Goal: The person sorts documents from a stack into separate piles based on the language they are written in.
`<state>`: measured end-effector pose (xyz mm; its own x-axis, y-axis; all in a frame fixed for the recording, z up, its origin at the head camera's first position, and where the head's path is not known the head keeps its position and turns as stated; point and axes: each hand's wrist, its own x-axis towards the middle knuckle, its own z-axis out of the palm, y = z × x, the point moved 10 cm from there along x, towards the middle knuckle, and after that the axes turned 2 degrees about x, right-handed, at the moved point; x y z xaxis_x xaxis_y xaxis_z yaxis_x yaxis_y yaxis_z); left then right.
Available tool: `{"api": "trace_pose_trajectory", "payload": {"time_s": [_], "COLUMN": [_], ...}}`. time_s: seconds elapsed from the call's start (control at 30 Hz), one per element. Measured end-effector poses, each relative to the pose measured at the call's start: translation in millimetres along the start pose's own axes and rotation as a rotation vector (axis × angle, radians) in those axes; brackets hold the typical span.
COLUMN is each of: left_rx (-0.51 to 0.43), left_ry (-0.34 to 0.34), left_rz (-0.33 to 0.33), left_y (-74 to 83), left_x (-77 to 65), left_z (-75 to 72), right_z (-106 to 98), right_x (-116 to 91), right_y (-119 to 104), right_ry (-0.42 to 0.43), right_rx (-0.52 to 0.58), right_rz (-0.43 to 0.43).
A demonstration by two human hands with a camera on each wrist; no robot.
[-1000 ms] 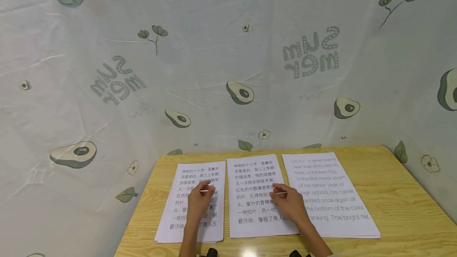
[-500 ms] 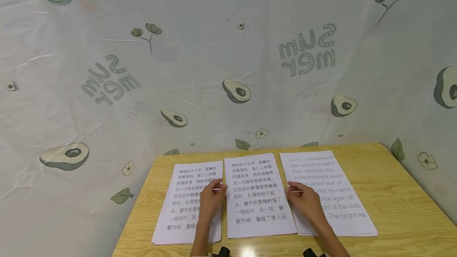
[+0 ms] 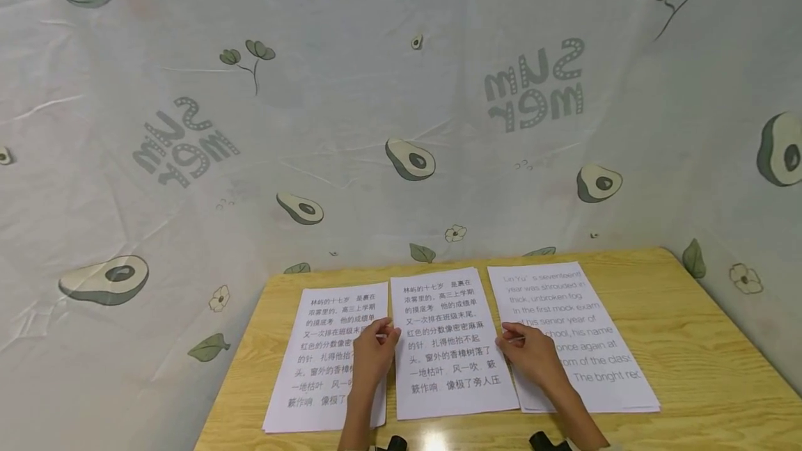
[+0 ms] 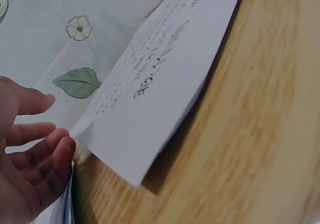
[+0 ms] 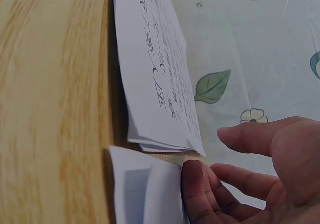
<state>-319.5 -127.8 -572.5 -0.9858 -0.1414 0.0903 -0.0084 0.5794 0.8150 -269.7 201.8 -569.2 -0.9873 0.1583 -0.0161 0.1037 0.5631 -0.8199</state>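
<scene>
Three stacks of printed paper lie side by side: a left stack (image 3: 313, 360) and a middle stack (image 3: 445, 339) with Chinese text, and a right stack (image 3: 551, 298) with English text. Over the left stack's right part, my left hand (image 3: 374, 353) reaches the middle stack's left edge. In the left wrist view its fingertips (image 4: 64, 139) meet that paper's edge, thumb held apart. My right hand (image 3: 532, 353) covers part of the right stack, beside the middle stack's right edge. Its fingers (image 5: 197, 184) are loosely bent and its thumb stands apart; contact with paper is unclear.
The stacks lie on a wooden table (image 3: 708, 353). Behind it hangs a pale curtain (image 3: 351, 103) printed with avocados and leaves. Narrow gaps separate the stacks, and bare wood shows at the right side.
Both hands have shifted right: the left to the gap beside the middle stack, the right from over the middle stack to its right edge. In the last half second they hardly move.
</scene>
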Motion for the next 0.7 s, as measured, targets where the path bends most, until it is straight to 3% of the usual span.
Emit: {"api": "trace_pose_trajectory", "payload": {"time_s": [0.23, 0.7], "left_rx": [0.062, 0.158], "left_ry": [0.006, 0.016], "left_rz": [-0.001, 0.090], "left_y": [-1.3, 9.1], "left_x": [-1.7, -3.6], "left_z": [5.0, 7.7], "right_z": [2.6, 7.3], "right_x": [0.2, 0.5], "right_y": [-0.5, -7.7], "right_ry": [-0.010, -0.040], "right_rx": [-0.012, -0.058], "right_rz": [-0.013, -0.048]}}
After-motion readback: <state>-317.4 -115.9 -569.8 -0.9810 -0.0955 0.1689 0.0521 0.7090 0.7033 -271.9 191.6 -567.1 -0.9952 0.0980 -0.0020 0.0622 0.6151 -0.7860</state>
